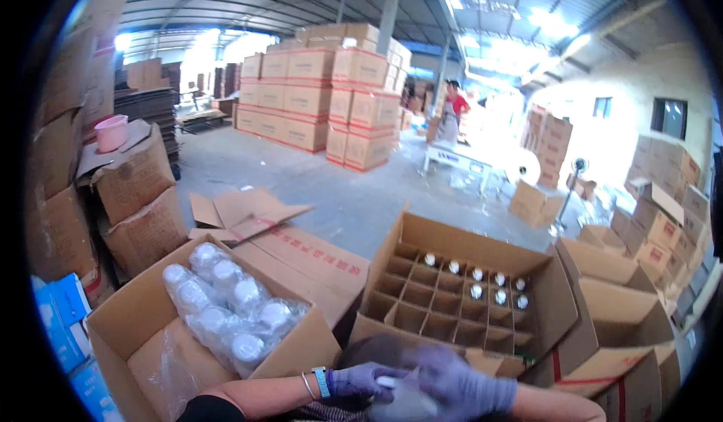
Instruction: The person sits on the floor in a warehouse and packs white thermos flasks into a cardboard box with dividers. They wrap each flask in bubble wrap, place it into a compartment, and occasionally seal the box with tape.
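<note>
At the lower middle, my left hand (360, 381), in a purple-grey glove, is closed on a pale bottle (413, 407) near its white top. Across the bottle's other side is my right hand (468, 386), gloved alike and smeared by motion; its fingers cannot be made out. To the left stands an open carton (126, 321) with several white-capped bottles (214, 318) wrapped in clear plastic. Beyond my right hand is a divided carton (482, 243), where white-capped bottles (476, 292) fill some far and right-hand cells. Other cells show no bottle.
Right of the divided carton stand open cartons (614, 313). A flattened carton (301, 260) lies between the two working cartons. Blue packs (56, 331) and stacked cardboard with a pink bucket (111, 133) flank the left. A person (452, 113) stands far off by a white machine (459, 158).
</note>
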`<state>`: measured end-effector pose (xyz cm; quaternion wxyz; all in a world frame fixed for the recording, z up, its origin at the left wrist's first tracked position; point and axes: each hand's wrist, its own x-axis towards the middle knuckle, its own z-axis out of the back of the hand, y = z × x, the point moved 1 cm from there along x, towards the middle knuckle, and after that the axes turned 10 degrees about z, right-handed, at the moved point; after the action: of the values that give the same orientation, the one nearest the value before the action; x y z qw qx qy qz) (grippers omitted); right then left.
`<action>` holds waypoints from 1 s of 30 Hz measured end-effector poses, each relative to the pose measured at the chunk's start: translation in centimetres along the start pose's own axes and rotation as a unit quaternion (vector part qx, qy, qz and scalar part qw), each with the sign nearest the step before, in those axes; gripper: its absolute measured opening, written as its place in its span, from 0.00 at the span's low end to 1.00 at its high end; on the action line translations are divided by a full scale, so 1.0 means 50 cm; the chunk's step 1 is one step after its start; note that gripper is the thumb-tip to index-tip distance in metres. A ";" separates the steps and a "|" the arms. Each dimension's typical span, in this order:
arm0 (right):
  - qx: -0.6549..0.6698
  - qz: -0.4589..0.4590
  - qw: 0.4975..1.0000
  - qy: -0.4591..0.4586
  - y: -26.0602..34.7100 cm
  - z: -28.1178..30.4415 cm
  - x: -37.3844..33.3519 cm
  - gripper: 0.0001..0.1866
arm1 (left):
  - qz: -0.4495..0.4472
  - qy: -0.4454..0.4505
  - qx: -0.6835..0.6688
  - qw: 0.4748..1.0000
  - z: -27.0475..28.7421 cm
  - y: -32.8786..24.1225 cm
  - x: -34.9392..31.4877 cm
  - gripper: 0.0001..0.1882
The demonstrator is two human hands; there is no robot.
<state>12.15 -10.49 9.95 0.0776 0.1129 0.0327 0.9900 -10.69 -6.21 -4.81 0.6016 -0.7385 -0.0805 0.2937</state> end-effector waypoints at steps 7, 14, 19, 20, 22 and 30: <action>0.233 -0.192 0.942 -0.144 -0.036 -0.148 -0.131 0.44 | -0.003 -0.176 0.071 0.982 -0.043 0.070 0.054 0.33; 0.171 -0.132 0.958 -0.190 -0.039 -0.100 -0.043 0.43 | 0.013 -0.162 -0.071 0.984 -0.055 0.004 -0.039 0.28; 0.164 -0.012 0.967 -0.195 0.021 -0.112 -0.010 0.31 | -0.171 -0.151 0.315 0.922 -0.022 -0.001 -0.006 0.30; 0.185 -0.075 0.952 -0.231 0.000 -0.130 -0.029 0.22 | -0.102 -0.149 0.237 0.955 -0.037 -0.001 -0.007 0.31; 0.083 -0.127 0.956 -0.249 -0.070 -0.189 -0.066 0.16 | 0.008 -0.232 0.209 0.950 -0.078 0.020 -0.005 0.41; -0.150 -0.754 0.634 0.084 -0.399 -0.159 -0.548 0.15 | 0.023 -0.246 -0.036 0.968 -0.046 -0.020 0.011 0.26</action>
<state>39.61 4.37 -5.42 0.8102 -0.0476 -0.0362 0.5831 -8.80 -7.60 -3.81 0.5297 -0.6661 -0.2199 0.4768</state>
